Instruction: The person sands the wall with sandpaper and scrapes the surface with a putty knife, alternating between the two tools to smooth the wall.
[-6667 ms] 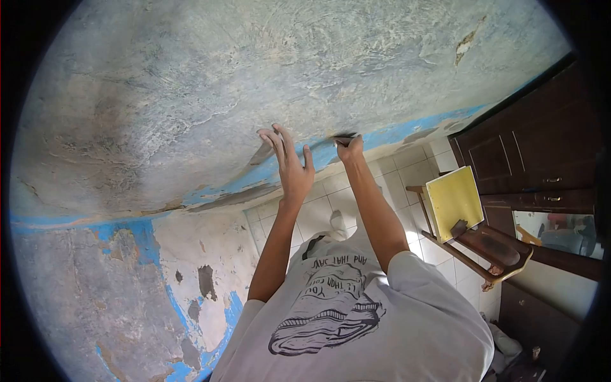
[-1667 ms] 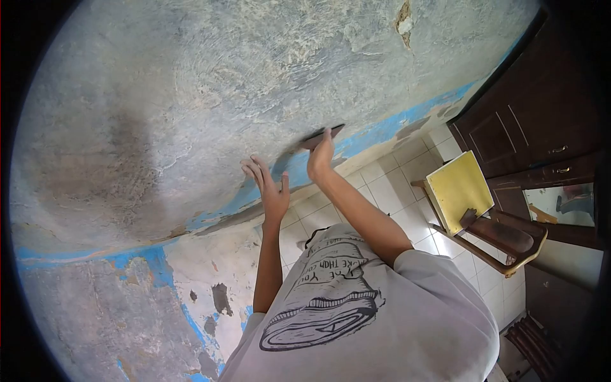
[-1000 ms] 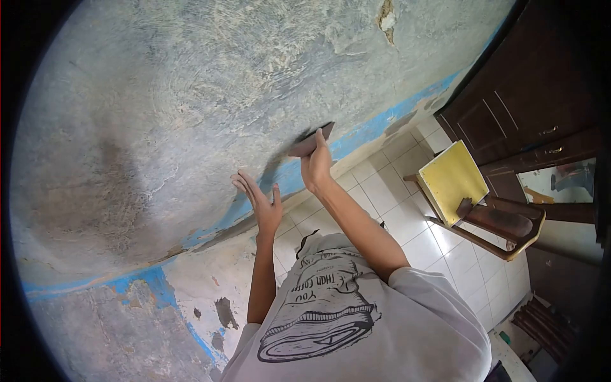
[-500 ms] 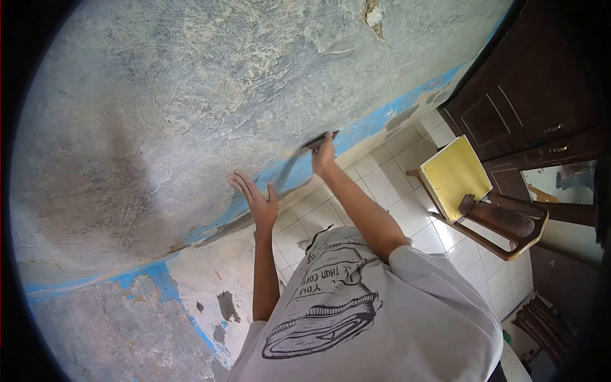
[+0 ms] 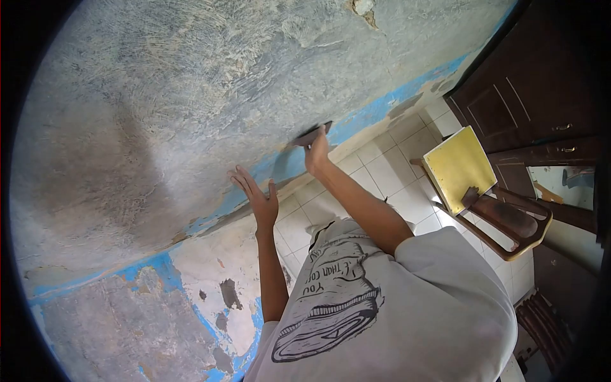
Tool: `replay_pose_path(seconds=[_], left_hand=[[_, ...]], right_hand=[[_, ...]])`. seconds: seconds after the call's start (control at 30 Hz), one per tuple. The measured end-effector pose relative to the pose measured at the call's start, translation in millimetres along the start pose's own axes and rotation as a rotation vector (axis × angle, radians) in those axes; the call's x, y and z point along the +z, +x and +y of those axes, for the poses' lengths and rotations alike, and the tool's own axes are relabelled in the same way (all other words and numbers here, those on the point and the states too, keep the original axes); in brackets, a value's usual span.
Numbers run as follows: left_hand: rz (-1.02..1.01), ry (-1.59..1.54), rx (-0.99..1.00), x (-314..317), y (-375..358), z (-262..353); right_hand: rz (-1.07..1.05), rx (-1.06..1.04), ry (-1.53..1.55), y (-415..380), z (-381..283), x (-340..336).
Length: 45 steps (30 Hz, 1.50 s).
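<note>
Flat piece: dark, brownish, thin (image 5: 312, 136); located against the rough grey wall (image 5: 191, 95), at the upper edge of the blue paint band (image 5: 382, 109).
Right hand: (image 5: 317, 156) grasping the flat piece, thumb extended along its face; other fingers largely hidden.
Left hand: (image 5: 259, 200) holding nothing visible; fingers spread, palm side toward the wall, over the blue band; positioned near the right hand, apart from it. Firmness of fingertip contact cannot be told.
Wall surface: grey, scored and uneven; a chipped hole (image 5: 365, 13) near the upper edge of the view; a dark shaded area at left.
Adjoining wall: (image 5: 121, 318) grey, off-white and blue patches, with peeled spots.
Operator clothing: light shirt (image 5: 433, 299) with black printed lettering and line drawing.
Floor: light square tiles (image 5: 391, 170), below the wall.
Chair: wooden frame, yellow seat (image 5: 459, 167); well apart from both hands, beside the cabinet. A dark object (image 5: 470, 197) lies on the seat near the backrest.
Cabinet: dark brown (image 5: 531, 95), metal handles, right side of the view.
Lower right: dark red ridged item (image 5: 544, 325); identity cannot be told.
</note>
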State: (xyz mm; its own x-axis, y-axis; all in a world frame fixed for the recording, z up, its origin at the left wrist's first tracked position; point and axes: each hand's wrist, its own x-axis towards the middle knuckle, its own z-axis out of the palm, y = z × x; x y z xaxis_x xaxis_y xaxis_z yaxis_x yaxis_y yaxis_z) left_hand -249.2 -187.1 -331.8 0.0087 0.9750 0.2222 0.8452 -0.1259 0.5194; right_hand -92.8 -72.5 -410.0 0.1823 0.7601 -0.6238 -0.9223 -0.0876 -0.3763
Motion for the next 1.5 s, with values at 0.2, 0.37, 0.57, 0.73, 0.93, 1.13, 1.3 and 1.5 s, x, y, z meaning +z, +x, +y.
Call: replay_pose_path(seconds=[0.2, 0.37, 0.57, 0.73, 0.93, 1.13, 1.3, 1.5], left_hand=[[0.058, -0.15, 0.018, 11, 9, 25], [0.063, -0.116, 0.058, 18, 16, 23], [0.099, 0.08, 0.026, 33, 21, 25], [0.089, -0.045, 0.044, 35, 23, 19], [0.067, 0.017, -0.015, 29, 17, 25], [0.076, 0.031, 0.003, 30, 12, 12], [0.13, -0.007, -0.009, 19, 7, 10], [0.202, -0.064, -0.031, 26, -3, 18]], right_hand=[[0.007, 0.074, -0.004, 53, -4, -32], [-0.041, 0.0, -0.001, 44, 14, -18], [-0.139, 0.124, -0.064, 73, 8, -58], [-0.128, 0.015, -0.099, 26, -10, -21], [-0.136, 0.11, -0.037, 39, -3, -39], [-0.075, -0.006, -0.008, 7, -2, 2], [-0.125, 0.157, -0.037, -22, -28, 19], [0.068, 0.199, -0.056, 7, -29, 23]])
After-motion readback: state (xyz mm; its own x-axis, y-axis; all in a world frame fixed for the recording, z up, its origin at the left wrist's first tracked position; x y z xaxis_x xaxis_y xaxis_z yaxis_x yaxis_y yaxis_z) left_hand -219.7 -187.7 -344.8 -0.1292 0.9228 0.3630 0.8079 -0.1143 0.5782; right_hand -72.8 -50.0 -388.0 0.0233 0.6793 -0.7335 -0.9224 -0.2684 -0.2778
